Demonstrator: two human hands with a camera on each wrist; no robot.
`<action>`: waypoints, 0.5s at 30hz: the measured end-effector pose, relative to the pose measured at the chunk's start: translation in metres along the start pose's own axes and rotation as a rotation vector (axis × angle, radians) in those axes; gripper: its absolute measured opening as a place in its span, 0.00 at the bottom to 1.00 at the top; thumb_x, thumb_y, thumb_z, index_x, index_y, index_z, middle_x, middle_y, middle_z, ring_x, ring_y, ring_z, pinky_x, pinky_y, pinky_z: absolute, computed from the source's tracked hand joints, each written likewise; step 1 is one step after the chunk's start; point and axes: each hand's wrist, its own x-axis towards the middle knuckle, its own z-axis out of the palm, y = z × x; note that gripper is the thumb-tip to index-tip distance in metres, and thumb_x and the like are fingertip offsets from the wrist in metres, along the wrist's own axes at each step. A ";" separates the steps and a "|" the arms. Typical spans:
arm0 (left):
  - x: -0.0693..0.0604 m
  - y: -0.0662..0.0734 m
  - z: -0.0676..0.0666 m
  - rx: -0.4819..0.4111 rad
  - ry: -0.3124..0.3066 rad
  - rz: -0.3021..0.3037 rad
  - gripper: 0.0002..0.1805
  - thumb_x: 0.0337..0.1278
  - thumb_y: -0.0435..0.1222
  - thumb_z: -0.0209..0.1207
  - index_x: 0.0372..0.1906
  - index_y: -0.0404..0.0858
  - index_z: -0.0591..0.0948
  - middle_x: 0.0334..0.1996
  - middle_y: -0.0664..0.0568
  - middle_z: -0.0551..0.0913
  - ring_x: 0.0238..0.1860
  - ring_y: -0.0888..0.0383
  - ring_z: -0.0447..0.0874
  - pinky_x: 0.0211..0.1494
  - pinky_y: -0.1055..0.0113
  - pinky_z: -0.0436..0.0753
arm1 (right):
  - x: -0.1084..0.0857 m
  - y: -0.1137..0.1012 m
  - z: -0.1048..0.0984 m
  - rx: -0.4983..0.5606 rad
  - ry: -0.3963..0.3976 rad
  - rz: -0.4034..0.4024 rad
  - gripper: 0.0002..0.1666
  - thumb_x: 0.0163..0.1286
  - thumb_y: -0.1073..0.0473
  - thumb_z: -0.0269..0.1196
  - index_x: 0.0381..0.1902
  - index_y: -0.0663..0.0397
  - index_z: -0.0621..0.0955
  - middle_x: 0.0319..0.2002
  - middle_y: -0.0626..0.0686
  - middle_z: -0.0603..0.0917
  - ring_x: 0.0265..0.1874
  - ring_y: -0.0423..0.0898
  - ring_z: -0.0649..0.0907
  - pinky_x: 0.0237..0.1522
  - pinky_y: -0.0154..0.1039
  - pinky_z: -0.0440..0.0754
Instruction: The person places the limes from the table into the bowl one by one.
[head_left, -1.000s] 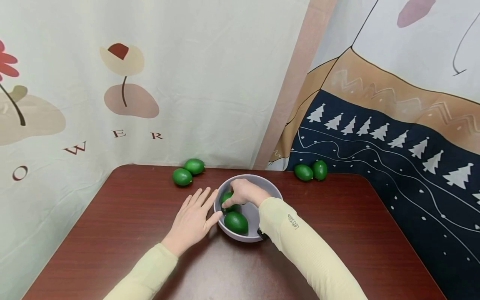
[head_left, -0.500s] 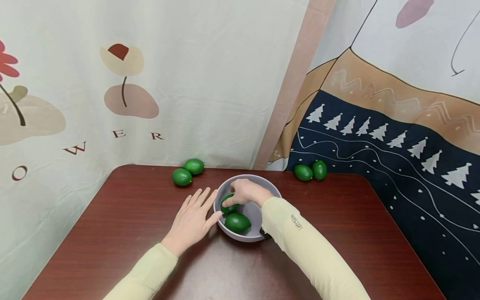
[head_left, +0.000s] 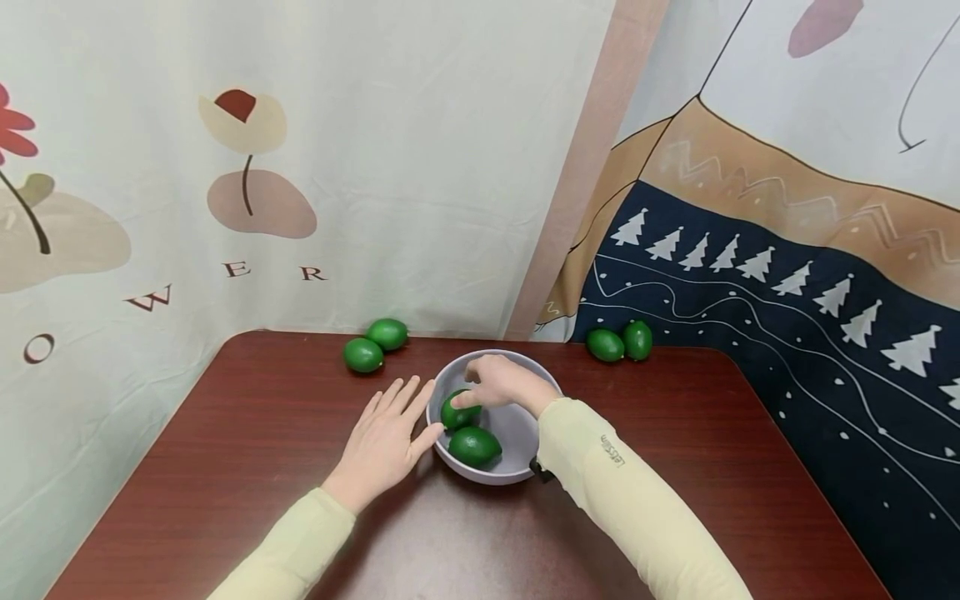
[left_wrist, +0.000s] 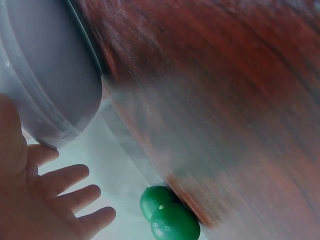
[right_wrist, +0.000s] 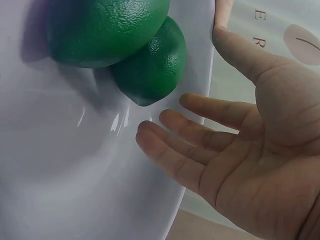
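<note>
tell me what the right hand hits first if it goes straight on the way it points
Probably the farther green fruit in the bowl, just ahead of the fingertips of the right hand; the exact gap is hard to judge.

Left fingers (left_wrist: 70,177) spread, right fingers (right_wrist: 169,157) loosely bent

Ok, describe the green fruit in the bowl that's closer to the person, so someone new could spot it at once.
On the red-brown table sits a pale grey-purple bowl. Inside it, towards the front left, lies the nearer green fruit. In the head view it shows whole, while its neighbour beyond it is partly covered by the right hand.
</note>
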 end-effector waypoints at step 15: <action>0.000 -0.001 0.001 0.002 -0.005 0.002 0.37 0.73 0.56 0.56 0.78 0.43 0.69 0.74 0.38 0.70 0.76 0.34 0.64 0.76 0.36 0.63 | -0.007 0.014 -0.002 0.012 0.060 -0.009 0.34 0.70 0.40 0.68 0.64 0.57 0.81 0.62 0.54 0.84 0.62 0.50 0.82 0.64 0.46 0.80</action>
